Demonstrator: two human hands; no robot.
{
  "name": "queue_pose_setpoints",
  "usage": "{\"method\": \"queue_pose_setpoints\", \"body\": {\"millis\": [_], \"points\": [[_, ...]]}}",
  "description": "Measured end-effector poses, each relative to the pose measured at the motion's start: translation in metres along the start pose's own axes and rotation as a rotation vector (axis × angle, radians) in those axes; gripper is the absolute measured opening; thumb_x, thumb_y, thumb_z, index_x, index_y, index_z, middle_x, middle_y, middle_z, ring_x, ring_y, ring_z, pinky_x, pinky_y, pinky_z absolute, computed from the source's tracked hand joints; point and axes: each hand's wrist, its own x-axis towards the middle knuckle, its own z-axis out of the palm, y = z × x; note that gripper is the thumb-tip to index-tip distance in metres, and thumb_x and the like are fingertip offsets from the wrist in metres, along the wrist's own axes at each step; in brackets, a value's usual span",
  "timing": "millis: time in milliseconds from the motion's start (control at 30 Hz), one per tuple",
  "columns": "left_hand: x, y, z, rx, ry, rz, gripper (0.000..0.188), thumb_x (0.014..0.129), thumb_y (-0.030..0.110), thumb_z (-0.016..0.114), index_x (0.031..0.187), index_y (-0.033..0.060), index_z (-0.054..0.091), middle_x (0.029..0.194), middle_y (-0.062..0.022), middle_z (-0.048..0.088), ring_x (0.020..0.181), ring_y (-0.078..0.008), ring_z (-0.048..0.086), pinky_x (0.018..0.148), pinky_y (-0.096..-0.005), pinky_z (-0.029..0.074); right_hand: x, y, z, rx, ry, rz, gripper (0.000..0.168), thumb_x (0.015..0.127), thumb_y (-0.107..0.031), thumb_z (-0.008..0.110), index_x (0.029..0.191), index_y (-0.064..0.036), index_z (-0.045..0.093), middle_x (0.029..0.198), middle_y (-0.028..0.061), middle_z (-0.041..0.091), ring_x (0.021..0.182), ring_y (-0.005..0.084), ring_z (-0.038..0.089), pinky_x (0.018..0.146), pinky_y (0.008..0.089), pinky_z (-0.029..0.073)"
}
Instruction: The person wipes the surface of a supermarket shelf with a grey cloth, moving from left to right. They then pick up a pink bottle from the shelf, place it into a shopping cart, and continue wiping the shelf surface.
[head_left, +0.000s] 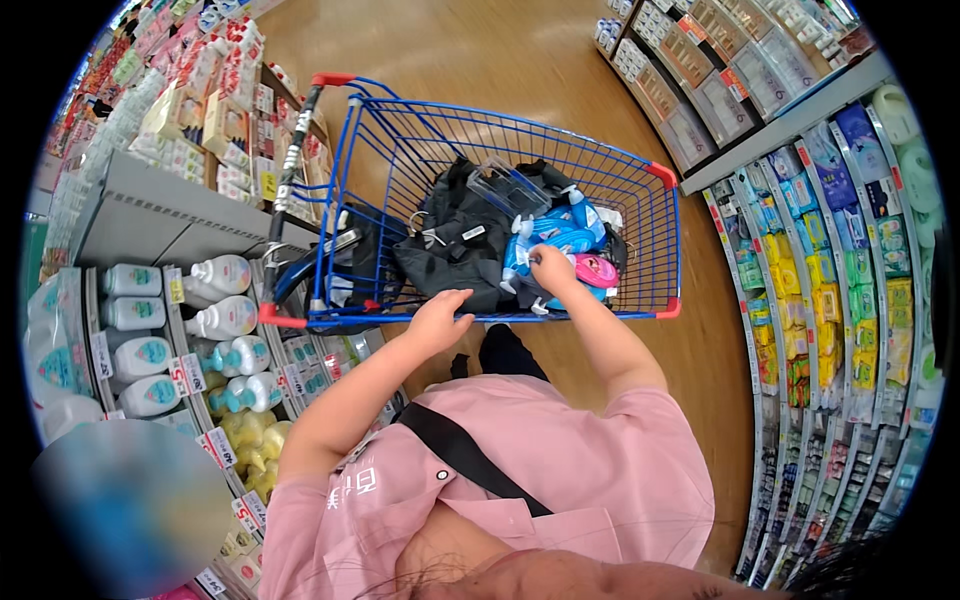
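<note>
A blue wire shopping cart (480, 112) with red corner caps stands before me. Over its near side rail hovers my left hand (442, 324), holding nothing, its thumb apart from the straight fingers. My right hand (553, 271) reaches inside with bent fingers, at blue pump bottles (562, 231) with white heads. A small dark bit shows at its fingertips; whether it grips anything is unclear. Just right of that hand lies a pink oval item (596, 268). Dark clothing (469, 251) with hangers fills the cart's middle, and a clear plastic container (508, 187) rests on top.
To the left, a shelf holds white pump bottles (225, 316) and yellow bottles (259, 446). Packaged wipes (825, 300) fill the right shelf. Boxed goods (184, 116) are stacked at upper left. Wood-look floor (480, 37) runs beyond the cart. A black bag (367, 255) hangs by the handle end.
</note>
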Motion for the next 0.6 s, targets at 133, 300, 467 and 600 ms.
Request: {"method": "queue_pose_setpoints", "body": {"millis": [133,300,467,600], "points": [[0.043,-0.021,0.035,0.127,-0.215,-0.114,0.044,0.081,0.025,0.061,0.118,0.0029,0.054,0.112,-0.0178,0.058,0.105,-0.0325,0.054,0.090,-0.0378,0.043,0.000,0.075,-0.003,-0.289,-0.367,0.246,0.025,0.078,-0.011,0.052,0.101,-0.011,0.060,0.103,0.0153,0.060,0.097,0.0328,0.058,0.082,0.0420,0.047],[0.056,-0.031,0.059,0.121,-0.327,-0.304,0.044,0.080,0.032,0.060,0.112,0.0006,0.058,0.106,-0.0206,0.060,0.100,-0.0342,0.056,0.086,-0.0402,0.045,0.015,0.119,0.007,-0.320,-0.379,0.433,0.040,0.078,-0.010,0.052,0.118,-0.013,0.050,0.121,0.0158,0.049,0.104,0.0352,0.054,0.086,0.0434,0.045],[0.065,-0.047,0.068,0.032,-0.235,-0.361,0.041,0.081,0.032,0.059,0.109,0.0011,0.060,0.104,-0.0197,0.061,0.097,-0.0340,0.058,0.085,-0.0397,0.046,0.032,0.140,0.027,-0.340,-0.342,0.356,0.054,0.075,-0.013,0.064,0.125,-0.017,0.044,0.126,0.0128,0.042,0.106,0.0346,0.054,0.085,0.0446,0.046],[0.065,-0.050,0.068,0.019,-0.213,-0.365,0.040,0.081,0.031,0.059,0.108,0.0016,0.061,0.103,-0.0191,0.061,0.095,-0.0341,0.058,0.083,-0.0397,0.047,0.045,0.123,0.020,-0.429,-0.393,0.355,0.057,0.073,-0.019,0.068,0.124,-0.018,0.042,0.120,0.0121,0.047,0.099,0.0325,0.058,0.078,0.0433,0.050]]}}
